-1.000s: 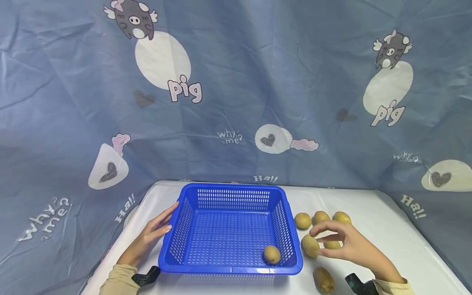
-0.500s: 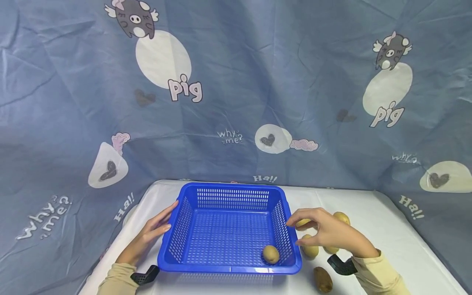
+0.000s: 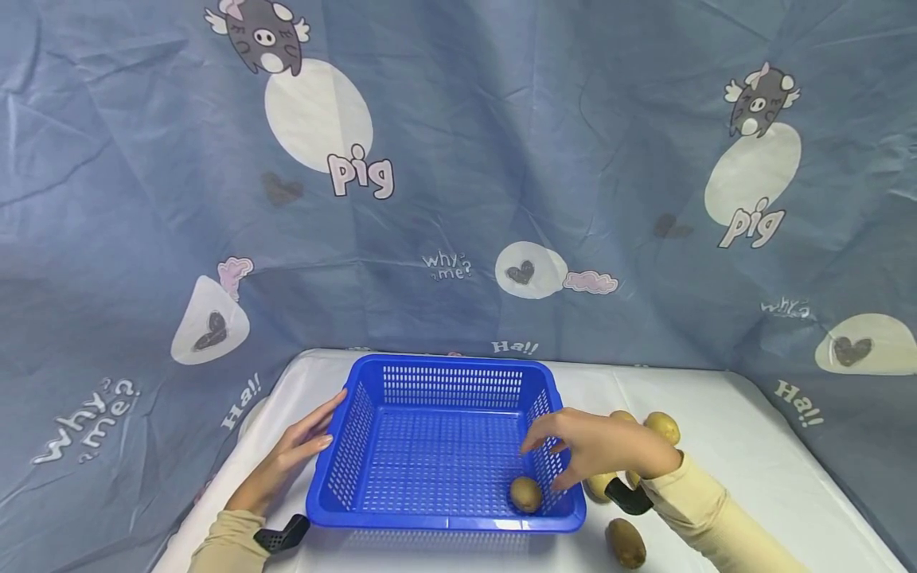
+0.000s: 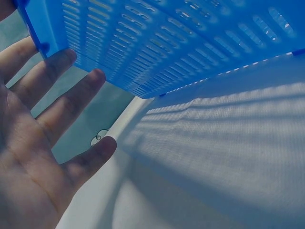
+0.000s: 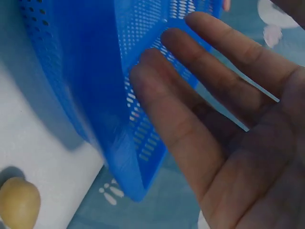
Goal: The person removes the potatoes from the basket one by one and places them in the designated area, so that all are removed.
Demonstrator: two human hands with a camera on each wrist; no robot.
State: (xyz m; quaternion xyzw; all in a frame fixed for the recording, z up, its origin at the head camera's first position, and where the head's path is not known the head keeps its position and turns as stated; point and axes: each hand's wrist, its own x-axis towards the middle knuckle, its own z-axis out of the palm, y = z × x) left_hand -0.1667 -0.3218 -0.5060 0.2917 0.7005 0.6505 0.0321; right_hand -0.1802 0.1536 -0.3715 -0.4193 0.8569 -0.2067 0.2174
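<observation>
A blue plastic basket (image 3: 447,521) with slotted walls stands on the white-covered table. Inside it, in the front right corner, lies one round potato (image 3: 526,494). My right hand (image 3: 591,446) reaches over the basket's right rim, thumb and fingers spread and bent a little, beside that potato. Nothing is between its fingers in the right wrist view, where the palm (image 5: 267,157) faces the basket wall. My left hand (image 3: 290,454) is at the basket's left side, fingertips right at the rim; the left wrist view shows its fingers (image 4: 71,107) extended and apart.
Several yellow potatoes (image 3: 662,428) lie right of the basket, partly hidden by my right hand and sleeve. A brown oval kiwi (image 3: 626,543) is nearer the front edge. Behind the table hangs a blue printed cloth (image 3: 444,199).
My right hand has moved left, from the potatoes on the table to above the basket's right rim. My left hand and the basket have stayed in place.
</observation>
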